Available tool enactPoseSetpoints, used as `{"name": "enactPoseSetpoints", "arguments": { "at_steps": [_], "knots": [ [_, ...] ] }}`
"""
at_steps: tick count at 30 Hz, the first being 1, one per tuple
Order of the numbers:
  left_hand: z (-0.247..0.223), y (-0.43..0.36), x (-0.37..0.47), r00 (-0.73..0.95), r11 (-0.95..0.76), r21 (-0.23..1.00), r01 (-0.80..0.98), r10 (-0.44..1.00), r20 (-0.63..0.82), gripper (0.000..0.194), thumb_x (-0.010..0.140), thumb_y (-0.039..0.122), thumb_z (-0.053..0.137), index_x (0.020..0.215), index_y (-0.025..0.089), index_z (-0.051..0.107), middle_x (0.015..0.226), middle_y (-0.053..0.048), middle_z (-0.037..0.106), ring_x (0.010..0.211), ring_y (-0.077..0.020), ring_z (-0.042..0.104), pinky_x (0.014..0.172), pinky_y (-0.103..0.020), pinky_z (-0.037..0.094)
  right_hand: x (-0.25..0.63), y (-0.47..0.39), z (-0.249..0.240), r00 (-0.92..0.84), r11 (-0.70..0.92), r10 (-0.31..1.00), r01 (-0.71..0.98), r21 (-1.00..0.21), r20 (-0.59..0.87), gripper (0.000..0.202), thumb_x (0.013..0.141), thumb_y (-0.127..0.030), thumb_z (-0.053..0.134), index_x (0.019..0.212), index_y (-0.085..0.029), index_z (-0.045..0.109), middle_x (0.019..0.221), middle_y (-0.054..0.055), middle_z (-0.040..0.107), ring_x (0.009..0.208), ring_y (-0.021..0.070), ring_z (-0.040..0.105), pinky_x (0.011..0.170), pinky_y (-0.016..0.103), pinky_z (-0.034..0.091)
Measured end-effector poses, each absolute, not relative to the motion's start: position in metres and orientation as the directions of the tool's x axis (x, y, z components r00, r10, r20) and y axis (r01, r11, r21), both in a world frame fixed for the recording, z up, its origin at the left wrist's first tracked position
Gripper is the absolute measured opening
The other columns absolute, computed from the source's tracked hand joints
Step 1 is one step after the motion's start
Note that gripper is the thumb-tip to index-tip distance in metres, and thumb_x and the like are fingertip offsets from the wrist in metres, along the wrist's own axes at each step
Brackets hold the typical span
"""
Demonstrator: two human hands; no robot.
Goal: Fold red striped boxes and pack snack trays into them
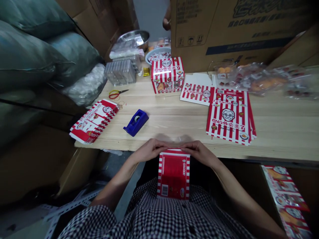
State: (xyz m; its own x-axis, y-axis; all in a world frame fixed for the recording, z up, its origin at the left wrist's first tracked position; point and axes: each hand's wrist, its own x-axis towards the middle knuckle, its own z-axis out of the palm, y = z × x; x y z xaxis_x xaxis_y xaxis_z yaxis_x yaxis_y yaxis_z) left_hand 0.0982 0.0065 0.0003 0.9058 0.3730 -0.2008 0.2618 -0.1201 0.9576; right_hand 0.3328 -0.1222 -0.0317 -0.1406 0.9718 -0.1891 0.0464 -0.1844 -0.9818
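A red-and-white striped carton point(173, 174), with a red panel and a barcode, rests against my body below the table's front edge. At its upper left corner my left hand point(151, 149) pinches the top edge. My right hand point(198, 152) grips the same edge at the upper right, fingers pressed together. Both thumbs and fingertips lie along that edge, and what is under them is hidden. Just beyond my left hand stands a blue tape dispenser point(136, 122) with a roll in it.
Flat striped cartons point(229, 122) lie at the right, more folded ones point(94, 121) at the left. An assembled box point(167, 75) stands at the back, near yellow-handled scissors point(116, 94) and clear plastic containers point(121, 73). A large cardboard box point(199, 49) blocks the rear; another person's hand point(166, 21) shows beside it.
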Motion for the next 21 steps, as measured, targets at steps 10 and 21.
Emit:
{"name": "enactPoseSetpoints", "arguments": {
  "at_steps": [10, 21],
  "knots": [
    [-0.007, -0.028, 0.070, 0.805, -0.101, 0.954, 0.282, 0.566, -0.178, 0.030, 0.093, 0.034, 0.062, 0.120, 0.027, 0.073, 0.122, -0.006, 0.073, 0.114, -0.0245, 0.068, 0.105, -0.042, 0.049, 0.308, -0.166, -0.022, -0.010, -0.012, 1.000, 0.208, -0.978, -0.014, 0.033, 0.099, -0.031, 0.052, 0.128, -0.038, 0.066, 0.134, 0.000, 0.066, 0.134, 0.0259, 0.053, 0.117, 0.057, 0.035],
    [-0.023, -0.007, 0.069, 0.665, -0.225, 0.943, 0.245, 0.747, 0.005, 0.037, 0.092, 0.035, 0.063, 0.128, 0.025, 0.066, 0.131, -0.008, 0.068, 0.124, -0.0251, 0.061, 0.110, -0.042, 0.042, 0.306, -0.138, -0.051, 0.043, -0.173, 0.984, -0.030, -0.984, -0.174, 0.034, 0.087, -0.051, 0.070, 0.112, -0.029, 0.077, 0.120, 0.009, 0.074, 0.121, 0.0306, 0.064, 0.110, 0.052, 0.043]
  ]
}}
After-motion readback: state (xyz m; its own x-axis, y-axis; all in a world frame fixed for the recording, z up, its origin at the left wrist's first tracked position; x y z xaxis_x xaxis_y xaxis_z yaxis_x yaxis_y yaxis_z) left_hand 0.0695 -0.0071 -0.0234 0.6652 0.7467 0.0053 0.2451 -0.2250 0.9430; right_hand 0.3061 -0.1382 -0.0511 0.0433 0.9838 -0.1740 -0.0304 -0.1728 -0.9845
